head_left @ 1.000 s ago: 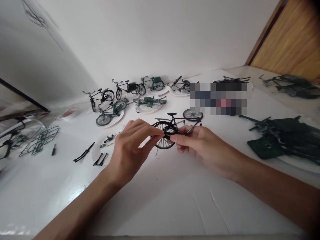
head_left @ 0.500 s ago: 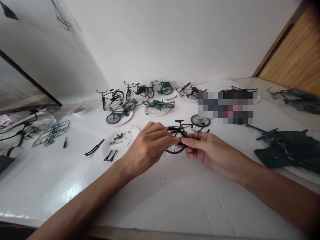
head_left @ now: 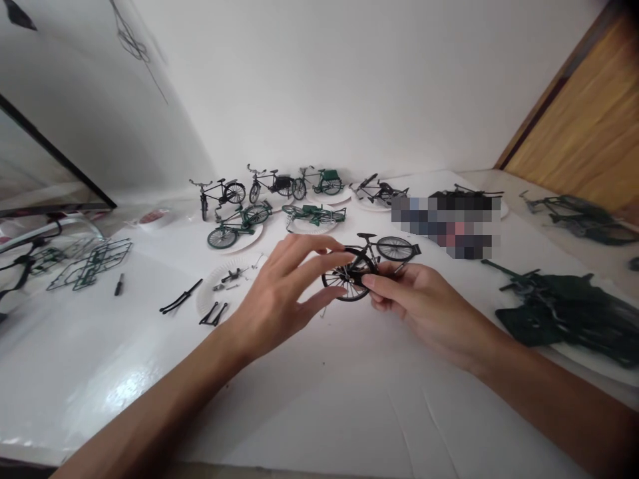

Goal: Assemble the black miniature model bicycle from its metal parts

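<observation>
My right hand (head_left: 412, 293) is closed around a black miniature bicycle (head_left: 368, 256), its thumb pressing near the centre of the frame. The bicycle is held up at an angle, a spoked wheel (head_left: 353, 291) towards me and the other wheel (head_left: 394, 248) farther back. My left hand (head_left: 284, 286) reaches over the near wheel with fingers and thumb spread apart. Its fingertips are at the wheel; whether they touch the tyre I cannot tell. To the left, a paper plate (head_left: 202, 289) bears small metal parts (head_left: 230, 276). Black fork-like parts (head_left: 214, 313) lie by its front edge.
Several miniature bicycles stand or lie along the back, including a green one (head_left: 314, 213) on a plate. A small screwdriver (head_left: 118, 285), a long black part (head_left: 180, 297) and green wire racks (head_left: 94, 263) lie left. Dark green models (head_left: 554, 299) lie right.
My left hand has gone from a pinch beside my right thumb to spread fingers. The bicycle has turned a little in my right hand. The view has shifted slightly.
</observation>
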`<state>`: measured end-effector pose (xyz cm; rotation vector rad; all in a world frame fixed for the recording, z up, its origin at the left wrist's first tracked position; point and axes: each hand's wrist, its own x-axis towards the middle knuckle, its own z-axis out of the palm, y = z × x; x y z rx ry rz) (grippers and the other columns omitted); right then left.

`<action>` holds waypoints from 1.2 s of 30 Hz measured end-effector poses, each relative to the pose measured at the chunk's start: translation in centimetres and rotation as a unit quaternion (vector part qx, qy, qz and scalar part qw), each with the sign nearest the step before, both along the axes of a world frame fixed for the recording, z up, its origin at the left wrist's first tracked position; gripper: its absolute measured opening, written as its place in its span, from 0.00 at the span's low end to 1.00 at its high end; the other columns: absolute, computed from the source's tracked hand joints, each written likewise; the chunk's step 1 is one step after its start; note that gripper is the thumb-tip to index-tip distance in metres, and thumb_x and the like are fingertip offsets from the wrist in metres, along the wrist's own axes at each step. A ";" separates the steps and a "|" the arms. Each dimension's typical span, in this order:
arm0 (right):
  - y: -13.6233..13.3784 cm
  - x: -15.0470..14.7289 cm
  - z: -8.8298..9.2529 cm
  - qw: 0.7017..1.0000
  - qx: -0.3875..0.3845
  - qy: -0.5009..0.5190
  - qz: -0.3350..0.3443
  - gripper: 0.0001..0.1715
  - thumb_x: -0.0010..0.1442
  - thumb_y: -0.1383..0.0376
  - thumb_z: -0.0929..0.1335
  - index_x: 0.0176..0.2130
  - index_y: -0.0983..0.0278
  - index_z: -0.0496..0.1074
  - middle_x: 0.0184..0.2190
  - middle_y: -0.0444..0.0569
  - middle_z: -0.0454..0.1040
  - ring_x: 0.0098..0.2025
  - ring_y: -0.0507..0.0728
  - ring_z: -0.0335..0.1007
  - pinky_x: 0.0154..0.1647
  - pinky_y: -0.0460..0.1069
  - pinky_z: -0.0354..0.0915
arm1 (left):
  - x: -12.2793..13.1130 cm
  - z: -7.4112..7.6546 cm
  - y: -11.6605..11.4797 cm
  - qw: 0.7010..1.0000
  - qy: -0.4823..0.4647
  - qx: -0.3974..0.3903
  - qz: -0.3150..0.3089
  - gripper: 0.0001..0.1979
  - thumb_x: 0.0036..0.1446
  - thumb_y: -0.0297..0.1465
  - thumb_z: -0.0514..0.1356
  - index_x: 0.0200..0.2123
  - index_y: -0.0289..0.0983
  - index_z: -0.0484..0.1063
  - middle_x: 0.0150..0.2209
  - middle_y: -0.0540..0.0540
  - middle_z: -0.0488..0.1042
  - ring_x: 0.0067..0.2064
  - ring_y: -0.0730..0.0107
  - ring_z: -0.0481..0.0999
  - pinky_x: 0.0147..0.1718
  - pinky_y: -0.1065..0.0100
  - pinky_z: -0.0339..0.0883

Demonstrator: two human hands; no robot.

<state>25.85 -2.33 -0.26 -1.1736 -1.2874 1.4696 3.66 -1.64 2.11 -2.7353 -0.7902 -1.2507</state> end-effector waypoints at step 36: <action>-1.4 -0.2 2.1 0.972 0.222 -0.067 -0.044 0.07 0.55 0.63 0.76 0.36 0.53 0.78 0.39 0.44 0.79 0.45 0.59 0.75 0.49 0.53 0.71 | 1.6 0.2 -2.6 0.931 -0.215 -0.280 -0.094 0.26 0.49 0.27 0.74 0.51 0.36 0.72 0.45 0.42 0.76 0.46 0.62 0.76 0.46 0.62 0.72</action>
